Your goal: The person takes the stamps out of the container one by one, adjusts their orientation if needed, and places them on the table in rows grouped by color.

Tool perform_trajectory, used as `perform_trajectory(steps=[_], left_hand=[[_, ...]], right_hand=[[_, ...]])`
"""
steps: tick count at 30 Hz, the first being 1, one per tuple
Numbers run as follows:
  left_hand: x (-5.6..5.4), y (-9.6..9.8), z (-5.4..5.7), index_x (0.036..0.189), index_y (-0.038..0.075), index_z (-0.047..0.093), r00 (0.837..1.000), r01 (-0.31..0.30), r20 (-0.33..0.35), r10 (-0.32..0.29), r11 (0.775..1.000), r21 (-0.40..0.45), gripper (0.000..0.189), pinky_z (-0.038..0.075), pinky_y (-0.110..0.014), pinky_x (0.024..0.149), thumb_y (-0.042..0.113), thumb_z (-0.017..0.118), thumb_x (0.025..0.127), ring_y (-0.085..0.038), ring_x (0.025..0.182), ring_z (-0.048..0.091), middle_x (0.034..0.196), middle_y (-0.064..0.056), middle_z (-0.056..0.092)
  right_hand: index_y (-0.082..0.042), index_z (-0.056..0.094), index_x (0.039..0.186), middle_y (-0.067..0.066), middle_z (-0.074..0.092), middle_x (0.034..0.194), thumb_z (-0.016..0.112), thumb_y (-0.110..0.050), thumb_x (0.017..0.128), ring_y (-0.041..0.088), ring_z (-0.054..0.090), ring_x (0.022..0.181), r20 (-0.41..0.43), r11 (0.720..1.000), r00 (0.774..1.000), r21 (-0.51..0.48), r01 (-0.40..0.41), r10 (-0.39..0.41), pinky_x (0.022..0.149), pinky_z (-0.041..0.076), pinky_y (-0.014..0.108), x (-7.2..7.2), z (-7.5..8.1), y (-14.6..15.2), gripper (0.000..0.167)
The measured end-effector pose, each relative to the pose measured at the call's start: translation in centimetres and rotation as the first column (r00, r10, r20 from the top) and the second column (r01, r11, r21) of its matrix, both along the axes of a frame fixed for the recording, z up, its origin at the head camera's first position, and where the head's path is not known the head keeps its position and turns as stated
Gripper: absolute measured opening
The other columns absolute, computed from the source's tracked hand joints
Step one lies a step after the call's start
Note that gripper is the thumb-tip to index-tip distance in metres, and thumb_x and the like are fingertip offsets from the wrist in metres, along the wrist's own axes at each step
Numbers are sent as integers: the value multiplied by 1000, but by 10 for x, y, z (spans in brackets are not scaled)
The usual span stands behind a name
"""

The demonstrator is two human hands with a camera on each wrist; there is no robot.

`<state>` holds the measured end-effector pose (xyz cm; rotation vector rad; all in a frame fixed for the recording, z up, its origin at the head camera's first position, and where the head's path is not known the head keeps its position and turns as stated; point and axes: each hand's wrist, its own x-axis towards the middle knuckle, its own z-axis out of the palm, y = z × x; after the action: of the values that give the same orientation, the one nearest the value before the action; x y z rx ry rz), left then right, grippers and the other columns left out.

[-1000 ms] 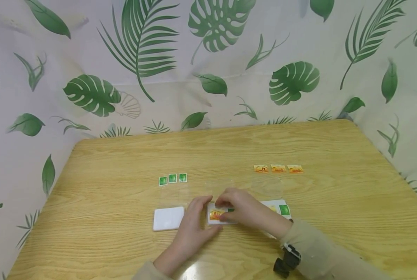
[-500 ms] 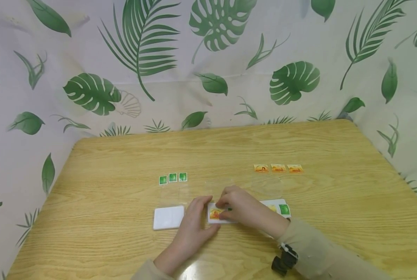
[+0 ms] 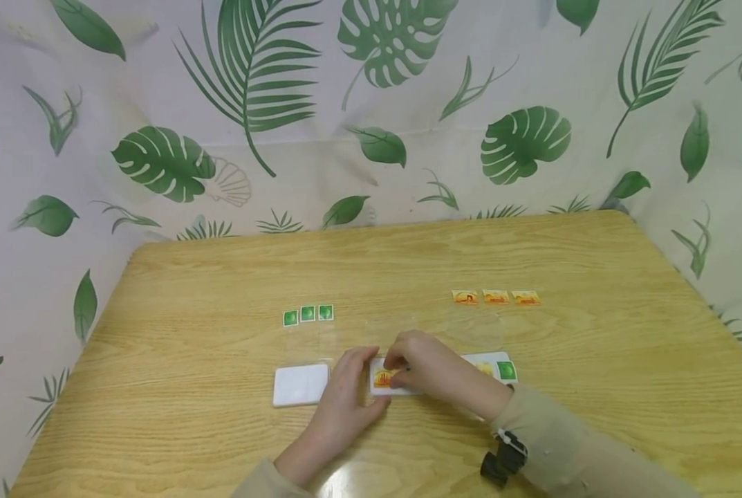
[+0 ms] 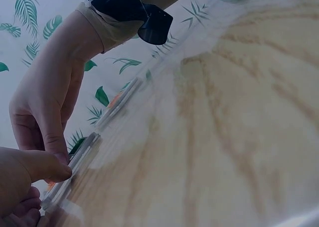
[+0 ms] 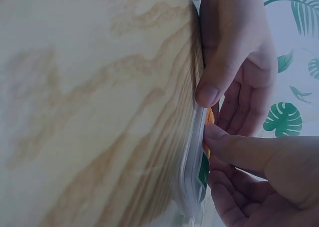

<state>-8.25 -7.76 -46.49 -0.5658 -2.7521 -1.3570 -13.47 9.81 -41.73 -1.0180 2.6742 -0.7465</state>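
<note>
A white card-like block (image 3: 402, 392) lies flat at the table's near middle. My left hand (image 3: 346, 394) grips its left end, the thumb at the near edge and fingers at the far edge. On it sits an orange stamp (image 3: 382, 379); my right hand (image 3: 434, 366) has bent fingers and thumb on that stamp. In the right wrist view, the right thumb rests on the orange stamp, beside a green stamp (image 5: 203, 171) on the same block. The right hand hides most of this green stamp in the head view.
A blank white block (image 3: 300, 385) lies at left. Another block (image 3: 469, 359) with a yellow and a green stamp (image 3: 506, 371) is partly behind the right forearm. Three green stamps (image 3: 308, 314) and three orange stamps (image 3: 496, 297) lie farther back, with thin clear sheets (image 3: 475, 329) nearer.
The right hand has turned slightly and now covers the green stamp on the middle block, which showed a second ago. The left hand keeps its place.
</note>
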Motion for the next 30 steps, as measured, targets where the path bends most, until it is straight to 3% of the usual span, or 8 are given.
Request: perform_trajectory(steps=[30], left_hand=[[0, -1, -1, 136, 1, 42, 1000, 5, -12, -5, 1000, -2, 68, 38, -42, 105, 6, 77, 77, -25, 122, 46, 132, -9, 48]], right_hand=[[-3, 70, 92, 1, 63, 89, 77, -6, 79, 17, 59, 85, 38, 1000, 999, -22, -4, 4, 74, 53, 28, -2, 7, 5, 15]])
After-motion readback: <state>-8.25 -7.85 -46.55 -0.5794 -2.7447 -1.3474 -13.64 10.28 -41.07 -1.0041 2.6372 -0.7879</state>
